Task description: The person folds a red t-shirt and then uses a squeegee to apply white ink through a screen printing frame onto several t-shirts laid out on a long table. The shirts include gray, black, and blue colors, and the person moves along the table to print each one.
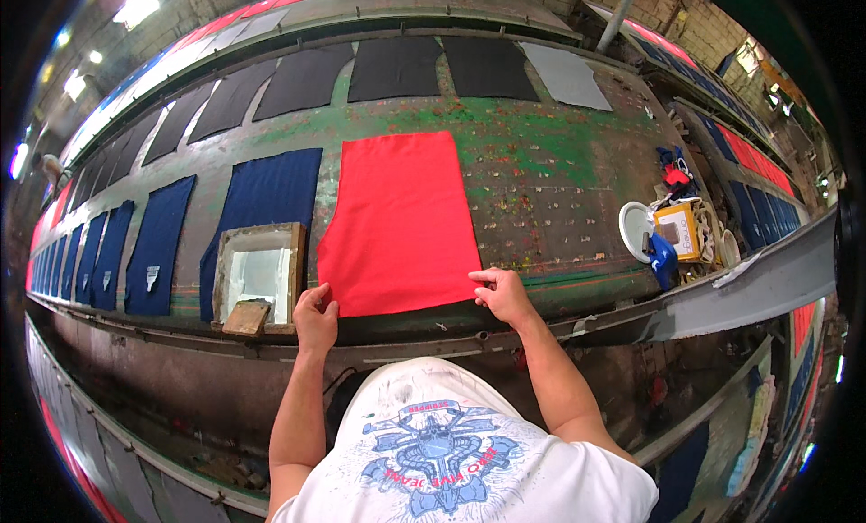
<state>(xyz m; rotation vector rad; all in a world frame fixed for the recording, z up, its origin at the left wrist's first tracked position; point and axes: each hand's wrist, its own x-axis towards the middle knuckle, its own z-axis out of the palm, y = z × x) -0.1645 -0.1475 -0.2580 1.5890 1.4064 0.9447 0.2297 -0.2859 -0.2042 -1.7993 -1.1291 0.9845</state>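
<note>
A red cut fabric panel (397, 216) lies spread on the long printing table in front of me. My left hand (316, 316) pinches its near left corner. With thumb and fingers, my right hand (499, 294) grips the near right corner. Just left of my left hand, a wood-framed printing screen (296, 252) rests partly over a navy fabric panel (271, 185). A squeegee with a worn wooden handle (246, 317) lies on the screen's near edge.
Navy panels (162, 230), some with a small white print, run along the table to the left. Black panels (394, 68) and a grey panel (566, 75) line the far side. At the right end sit a white tub lid (633, 230), an orange-and-white box (677, 232) and a blue cloth (663, 260).
</note>
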